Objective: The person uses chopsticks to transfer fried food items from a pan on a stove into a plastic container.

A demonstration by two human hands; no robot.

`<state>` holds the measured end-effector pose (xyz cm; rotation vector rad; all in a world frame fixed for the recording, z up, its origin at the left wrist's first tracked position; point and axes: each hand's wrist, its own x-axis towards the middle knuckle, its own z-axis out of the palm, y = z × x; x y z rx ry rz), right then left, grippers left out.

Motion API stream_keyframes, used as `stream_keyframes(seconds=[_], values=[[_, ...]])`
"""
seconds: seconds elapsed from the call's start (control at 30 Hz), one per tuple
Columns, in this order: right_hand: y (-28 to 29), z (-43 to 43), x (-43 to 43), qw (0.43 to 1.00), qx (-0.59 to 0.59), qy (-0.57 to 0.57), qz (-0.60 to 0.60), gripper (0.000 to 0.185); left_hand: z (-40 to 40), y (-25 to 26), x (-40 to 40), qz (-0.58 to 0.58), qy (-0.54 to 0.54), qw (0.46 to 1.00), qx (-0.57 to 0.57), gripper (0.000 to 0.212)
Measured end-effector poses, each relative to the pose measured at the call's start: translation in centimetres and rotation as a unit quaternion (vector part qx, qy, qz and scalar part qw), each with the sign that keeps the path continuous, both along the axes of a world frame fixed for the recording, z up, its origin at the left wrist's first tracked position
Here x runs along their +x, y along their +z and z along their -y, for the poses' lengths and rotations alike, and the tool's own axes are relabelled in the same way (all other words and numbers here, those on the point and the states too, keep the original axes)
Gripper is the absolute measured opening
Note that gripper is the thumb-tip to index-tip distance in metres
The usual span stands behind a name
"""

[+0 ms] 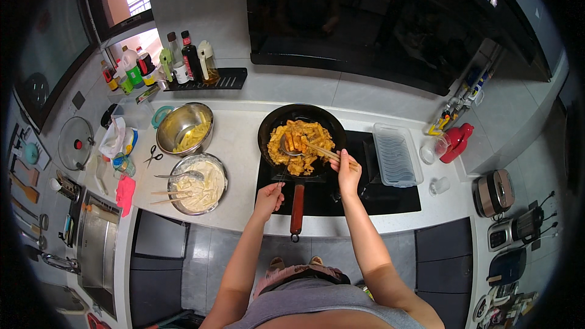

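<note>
A dark frying pan with a reddish-brown handle sits on the black cooktop, full of golden fried food pieces. My left hand, left of the pan handle, grips the thin metal handle of a strainer. The strainer's round head lies over the food and bears several orange-brown strips. In my right hand is a pair of wooden chopsticks, their tips at the strips by the strainer. Whether they pinch a strip is too small to tell.
Left of the pan stand a steel bowl of pale yellow strips and a bowl of creamy batter with a spoon and chopsticks. Scissors lie nearby. Right of the pan is a clear plastic container. Bottles line the back shelf.
</note>
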<state>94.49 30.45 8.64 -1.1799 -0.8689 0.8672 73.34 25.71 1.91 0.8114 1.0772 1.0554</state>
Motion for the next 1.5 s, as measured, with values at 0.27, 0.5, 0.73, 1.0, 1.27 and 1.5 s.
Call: stream_keyframes(seconds=[0.27,0.5,0.73,1.0,1.27,1.5], values=[[-1.0,-0.5,1.7,0.962,-0.075,0.010,-0.264,0.038,-0.3,0.6,0.1,-0.048,0.004,0.999,0.027,0.028],[-0.4,-1.1,1.5,0.958,-0.108,0.014,-0.265,0.044,-0.3,0.3,0.1,-0.088,-0.002,0.995,0.035,0.025],[0.2,-1.8,0.2,0.982,-0.065,0.003,-0.179,0.040,-0.8,0.1,0.6,-0.139,-0.014,0.987,0.077,0.025],[1.3,-2.6,1.0,0.977,-0.058,0.003,-0.204,0.043,-2.2,2.1,0.5,-0.170,-0.007,0.978,0.119,0.023],[2.4,-2.8,1.0,0.977,-0.057,-0.012,-0.206,0.043,-3.3,4.1,0.2,-0.216,-0.022,0.965,0.149,0.020],[2.5,-2.5,1.1,0.973,-0.050,-0.020,-0.224,0.042,-3.9,4.1,0.1,-0.209,-0.035,0.967,0.144,0.020]])
